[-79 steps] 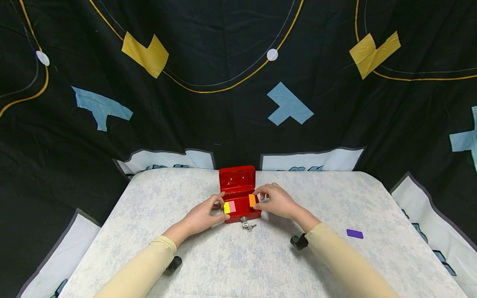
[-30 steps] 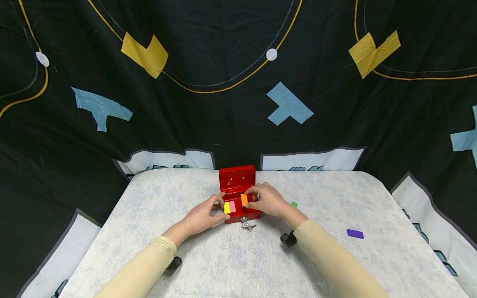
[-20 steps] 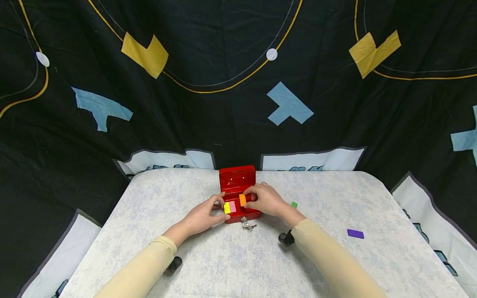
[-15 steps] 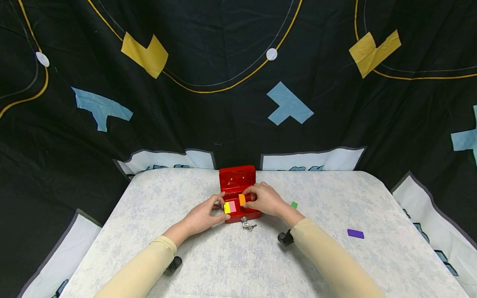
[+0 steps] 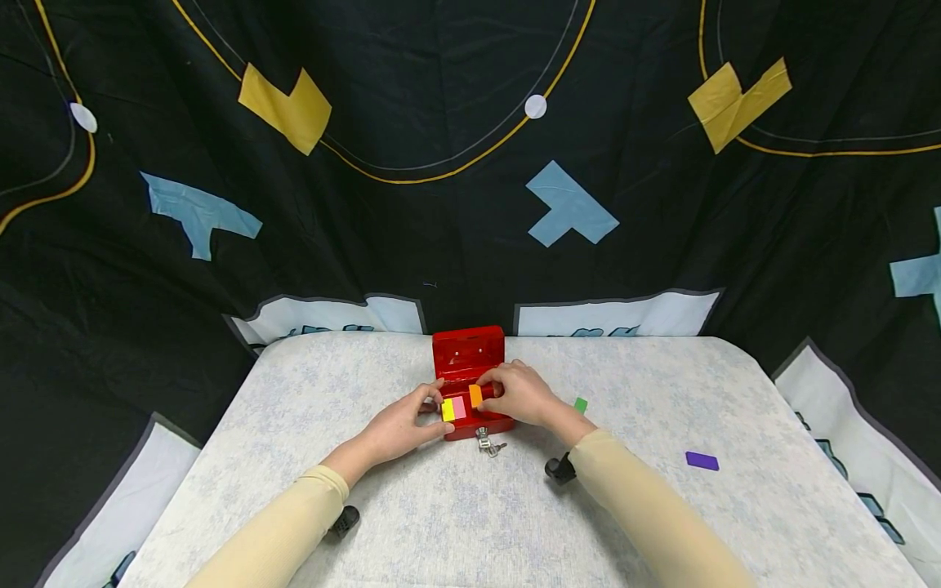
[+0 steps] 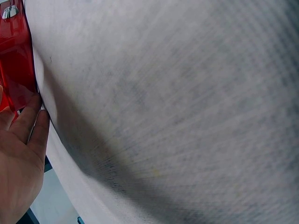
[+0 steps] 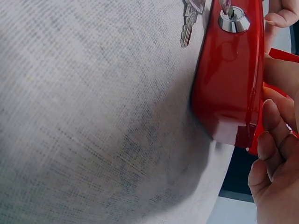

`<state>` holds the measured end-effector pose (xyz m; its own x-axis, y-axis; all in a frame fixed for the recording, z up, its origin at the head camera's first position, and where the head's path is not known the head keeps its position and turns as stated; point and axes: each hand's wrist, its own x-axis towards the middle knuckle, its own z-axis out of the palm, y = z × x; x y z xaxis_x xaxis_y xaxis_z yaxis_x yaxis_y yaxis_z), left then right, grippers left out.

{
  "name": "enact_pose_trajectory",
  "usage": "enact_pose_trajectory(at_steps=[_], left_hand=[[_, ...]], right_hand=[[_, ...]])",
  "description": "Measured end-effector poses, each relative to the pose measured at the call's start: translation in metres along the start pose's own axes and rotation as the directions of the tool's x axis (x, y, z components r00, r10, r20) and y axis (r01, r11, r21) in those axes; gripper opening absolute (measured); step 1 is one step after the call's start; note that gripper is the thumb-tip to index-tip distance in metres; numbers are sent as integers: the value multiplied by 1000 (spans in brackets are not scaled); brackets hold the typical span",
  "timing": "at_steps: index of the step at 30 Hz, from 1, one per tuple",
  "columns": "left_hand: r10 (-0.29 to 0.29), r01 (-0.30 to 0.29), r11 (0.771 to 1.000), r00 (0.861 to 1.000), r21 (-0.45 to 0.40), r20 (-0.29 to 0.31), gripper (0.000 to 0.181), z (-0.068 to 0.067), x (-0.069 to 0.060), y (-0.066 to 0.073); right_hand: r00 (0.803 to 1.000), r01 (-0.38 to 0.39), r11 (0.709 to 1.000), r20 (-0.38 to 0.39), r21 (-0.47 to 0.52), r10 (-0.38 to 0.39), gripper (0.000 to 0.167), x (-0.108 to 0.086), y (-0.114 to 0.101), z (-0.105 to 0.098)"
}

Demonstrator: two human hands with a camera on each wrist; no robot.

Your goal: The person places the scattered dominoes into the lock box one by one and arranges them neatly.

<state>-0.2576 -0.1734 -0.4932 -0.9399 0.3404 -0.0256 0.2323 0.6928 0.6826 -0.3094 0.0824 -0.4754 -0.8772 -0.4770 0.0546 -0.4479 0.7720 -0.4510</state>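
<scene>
A red metal box (image 5: 501,425) stands on the table with its lid (image 5: 468,351) raised. Inside at its left lie a yellow block (image 5: 448,410) and a pink block (image 5: 459,407), side by side. The right hand (image 5: 525,394) pinches an orange block (image 5: 474,397) over the box, just right of the pink one. At the box's left side the left hand (image 5: 400,425) grips the edge, thumb at the front corner, fingers behind. In the right wrist view the box front (image 7: 229,84) shows its lock (image 7: 233,21); the orange block is hidden there.
Keys (image 5: 492,448) hang from the lock at the box's front. A green block (image 5: 581,405) lies right of the box, partly behind the right wrist. Farther right on the table (image 5: 456,523) is a purple block (image 5: 702,461). A black patterned cloth (image 5: 412,245) hangs behind.
The right hand has moved left with the orange block, from the box's right side to near the pink block. The green block has come into view. The left hand has stayed put.
</scene>
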Motion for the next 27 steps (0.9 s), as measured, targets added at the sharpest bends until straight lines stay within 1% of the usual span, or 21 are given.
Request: enact_pose_trajectory(at_steps=[13, 20, 27], left_hand=[[7, -7, 1000, 1000, 3, 0, 43, 0, 1, -2], [21, -21, 1000, 1000, 0, 2, 43, 0, 1, -3], [15, -15, 1000, 1000, 2, 5, 44, 0, 1, -4]], right_hand=[[999, 12, 996, 36, -85, -9, 39, 5, -2, 4], [999, 22, 993, 35, -114, -18, 40, 7, -2, 6], [999, 37, 990, 35, -134, -32, 39, 7, -3, 6]])
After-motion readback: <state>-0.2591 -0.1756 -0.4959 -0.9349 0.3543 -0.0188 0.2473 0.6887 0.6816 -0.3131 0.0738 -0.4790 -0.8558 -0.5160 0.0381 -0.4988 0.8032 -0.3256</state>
